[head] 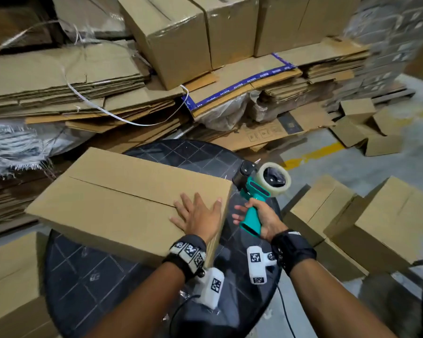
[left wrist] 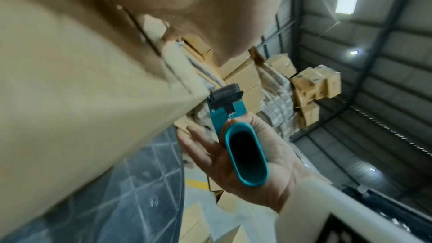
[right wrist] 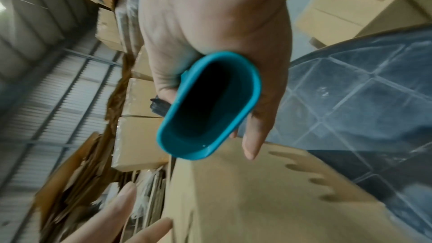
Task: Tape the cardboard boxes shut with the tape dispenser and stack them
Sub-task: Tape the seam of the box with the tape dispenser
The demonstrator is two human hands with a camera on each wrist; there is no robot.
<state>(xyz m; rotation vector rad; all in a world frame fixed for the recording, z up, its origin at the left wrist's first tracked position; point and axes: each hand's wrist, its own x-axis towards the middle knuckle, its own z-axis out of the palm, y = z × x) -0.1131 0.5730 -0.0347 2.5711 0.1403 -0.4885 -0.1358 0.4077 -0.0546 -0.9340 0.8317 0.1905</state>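
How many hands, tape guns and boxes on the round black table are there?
Hands: 2, the left hand and the right hand
Tape dispenser: 1
Cardboard box on the round table: 1
Total: 4

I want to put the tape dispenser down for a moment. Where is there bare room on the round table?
Bare dark table lies near you, left of the left hand, and beyond the cardboard box, toward the flattened cardboard. It is crowded around the tape dispenser in the right hand.
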